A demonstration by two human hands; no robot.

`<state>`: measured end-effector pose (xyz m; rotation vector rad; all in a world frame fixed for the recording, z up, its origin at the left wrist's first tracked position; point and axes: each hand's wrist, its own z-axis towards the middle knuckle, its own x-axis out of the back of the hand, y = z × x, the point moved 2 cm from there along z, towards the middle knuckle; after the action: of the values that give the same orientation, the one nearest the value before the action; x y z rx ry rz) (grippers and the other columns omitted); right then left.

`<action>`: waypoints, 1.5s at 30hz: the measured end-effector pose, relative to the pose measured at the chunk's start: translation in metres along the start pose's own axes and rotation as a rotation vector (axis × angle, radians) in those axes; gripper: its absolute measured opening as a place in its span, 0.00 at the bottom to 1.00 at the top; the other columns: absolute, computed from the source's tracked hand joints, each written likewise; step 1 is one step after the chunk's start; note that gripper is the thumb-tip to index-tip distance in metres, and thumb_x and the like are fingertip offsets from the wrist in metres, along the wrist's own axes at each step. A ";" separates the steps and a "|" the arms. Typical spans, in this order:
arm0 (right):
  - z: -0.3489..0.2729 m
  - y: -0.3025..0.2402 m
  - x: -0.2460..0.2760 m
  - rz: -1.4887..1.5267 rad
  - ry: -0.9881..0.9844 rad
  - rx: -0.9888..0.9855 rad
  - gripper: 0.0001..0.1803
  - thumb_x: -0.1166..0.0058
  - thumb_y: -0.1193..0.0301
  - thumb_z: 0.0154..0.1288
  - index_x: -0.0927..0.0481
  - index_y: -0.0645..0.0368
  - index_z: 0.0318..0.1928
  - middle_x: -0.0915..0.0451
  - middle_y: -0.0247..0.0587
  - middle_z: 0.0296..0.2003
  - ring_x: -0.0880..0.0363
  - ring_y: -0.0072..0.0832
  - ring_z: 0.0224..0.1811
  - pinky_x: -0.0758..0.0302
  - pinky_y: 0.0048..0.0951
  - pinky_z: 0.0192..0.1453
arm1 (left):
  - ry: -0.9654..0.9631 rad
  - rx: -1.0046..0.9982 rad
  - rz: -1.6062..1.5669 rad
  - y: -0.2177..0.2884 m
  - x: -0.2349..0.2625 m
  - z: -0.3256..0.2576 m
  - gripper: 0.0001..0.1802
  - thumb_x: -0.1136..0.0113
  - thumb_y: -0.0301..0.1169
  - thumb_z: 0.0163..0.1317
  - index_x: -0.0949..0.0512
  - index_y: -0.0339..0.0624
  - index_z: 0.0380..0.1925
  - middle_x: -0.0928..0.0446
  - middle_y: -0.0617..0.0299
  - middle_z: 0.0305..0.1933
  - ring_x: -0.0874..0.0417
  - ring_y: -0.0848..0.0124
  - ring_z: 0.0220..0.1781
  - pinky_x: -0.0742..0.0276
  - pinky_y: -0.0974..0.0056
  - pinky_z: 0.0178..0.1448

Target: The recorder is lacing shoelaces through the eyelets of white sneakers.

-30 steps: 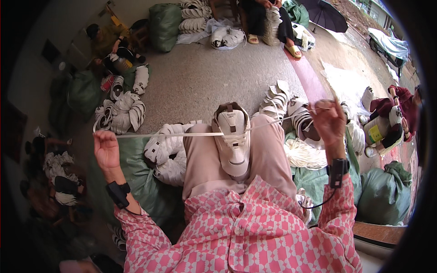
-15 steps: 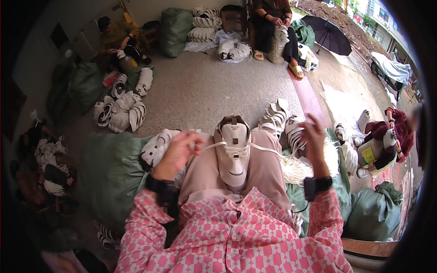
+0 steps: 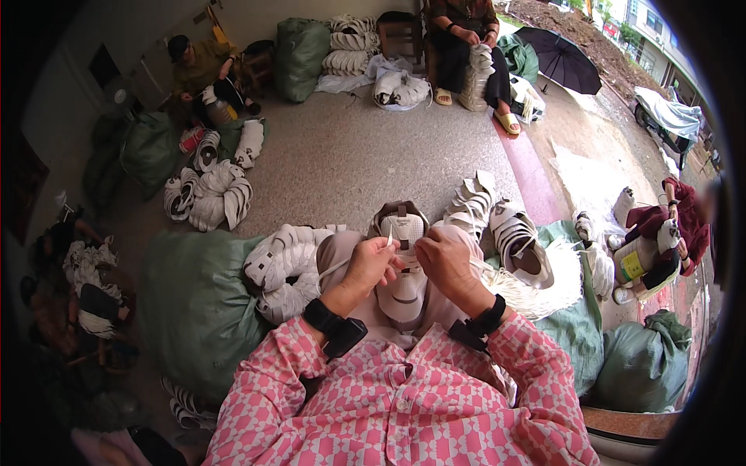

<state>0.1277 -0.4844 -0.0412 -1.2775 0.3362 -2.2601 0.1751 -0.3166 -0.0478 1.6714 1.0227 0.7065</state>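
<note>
A white and grey shoe upper with a brown-lined collar rests between my knees, toe toward me. Above its lacing area my left hand is closed, pinching the tip of a white shoelace that points up. From that hand a length of white lace trails left over my thigh. My right hand is closed too, its fingertips pressed together at the right eyelet edge. What it grips is hidden behind the fingers. Both hands cover the middle of the upper.
A ring of white uppers lies left of my knees, by a green sack. To the right are a stack of uppers, a brown-lined upper and a bundle of white laces. Several people sit around with more uppers.
My hands were spread wide, with lace running out to both sides of the upper. They have come inward and now meet closed over its lacing area.
</note>
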 end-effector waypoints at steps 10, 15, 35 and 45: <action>0.010 0.013 -0.013 0.480 -0.197 -0.227 0.07 0.46 0.73 0.59 0.16 0.59 0.34 0.22 0.46 0.34 0.20 0.40 0.38 0.25 0.35 0.41 | 0.030 -0.146 0.107 -0.012 0.007 0.011 0.10 0.45 0.31 0.66 0.26 0.39 0.44 0.25 0.67 0.20 0.31 0.83 0.15 0.38 0.77 0.17; 0.010 0.008 -0.013 0.192 -0.238 -0.137 0.08 0.49 0.74 0.61 0.19 0.58 0.39 0.21 0.47 0.36 0.20 0.44 0.40 0.26 0.40 0.42 | 0.146 -0.322 0.307 -0.014 0.006 0.015 0.08 0.41 0.28 0.62 0.24 0.38 0.41 0.26 0.70 0.17 0.30 0.84 0.16 0.37 0.74 0.19; 0.028 0.007 -0.013 0.190 -0.240 -0.234 0.06 0.48 0.72 0.59 0.21 0.55 0.38 0.19 0.50 0.29 0.19 0.49 0.35 0.25 0.44 0.36 | 0.270 -0.502 0.901 -0.002 0.002 0.014 0.08 0.41 0.35 0.60 0.23 0.45 0.37 0.19 0.49 0.31 0.18 0.49 0.35 0.24 0.51 0.37; 0.056 0.008 0.050 0.568 -0.258 -0.380 0.15 0.39 0.73 0.60 0.22 0.62 0.47 0.18 0.44 0.34 0.20 0.23 0.32 0.24 0.25 0.36 | 0.894 -0.724 1.161 0.062 0.143 -0.032 0.09 0.56 0.36 0.68 0.28 0.47 0.35 0.24 0.50 0.23 0.21 0.46 0.26 0.28 0.46 0.28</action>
<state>0.1568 -0.5163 0.0207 -1.4136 0.9335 -1.5783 0.2336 -0.1845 0.0178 1.1274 0.1032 2.3841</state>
